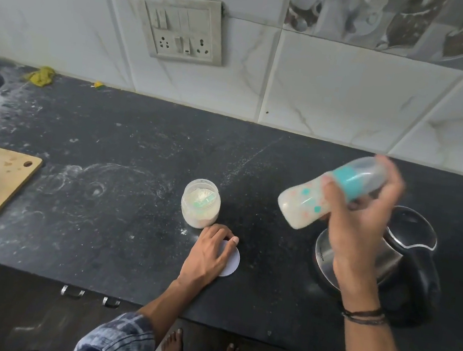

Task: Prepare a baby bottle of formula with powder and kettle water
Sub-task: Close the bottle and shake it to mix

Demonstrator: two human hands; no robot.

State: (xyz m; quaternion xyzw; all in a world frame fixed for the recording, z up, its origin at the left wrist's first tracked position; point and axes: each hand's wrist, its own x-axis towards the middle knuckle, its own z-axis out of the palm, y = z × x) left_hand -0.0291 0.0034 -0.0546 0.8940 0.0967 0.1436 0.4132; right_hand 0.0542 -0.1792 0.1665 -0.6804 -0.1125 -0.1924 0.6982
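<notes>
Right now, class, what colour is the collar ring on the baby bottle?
Teal, on the baby bottle in the right hand; head view.

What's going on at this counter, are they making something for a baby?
Yes, it looks like formula. The person's right hand holds a capped baby bottle tilted in the air above the kettle; it is blurred and full of milky liquid, so it is probably being shaken. The left hand rests on a white lid lying flat on the dark counter, just in front of the open powder jar, which has a scoop inside.
</notes>
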